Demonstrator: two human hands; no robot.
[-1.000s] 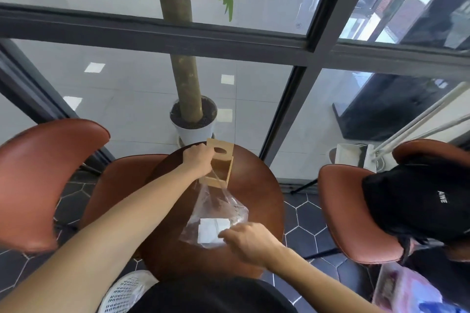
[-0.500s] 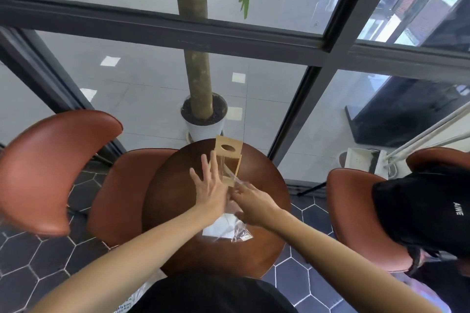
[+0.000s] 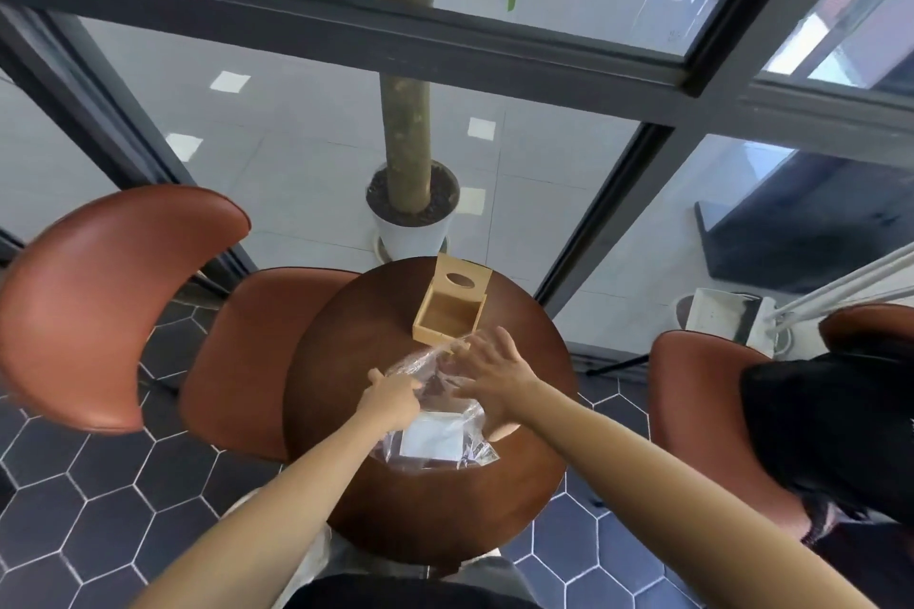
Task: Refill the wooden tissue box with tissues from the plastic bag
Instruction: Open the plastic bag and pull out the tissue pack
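The wooden tissue box stands open and empty at the far side of the round table, its lid with an oval hole tilted up at the back. Just in front of it lies the clear plastic bag with a white stack of tissues inside. My left hand pinches the bag's left edge near its mouth. On the bag's right side my right hand rests with fingers spread, fingertips at the mouth by the box's front corner.
A brown leather chair stands to the left and another to the right, with a black bag on it. A potted tree stands behind the table by the glass wall. The floor has dark hexagonal tiles.
The box went from being held up by my left hand to standing open on the table. My left hand came down to the bag's edge. My right hand opened beside the bag's mouth.
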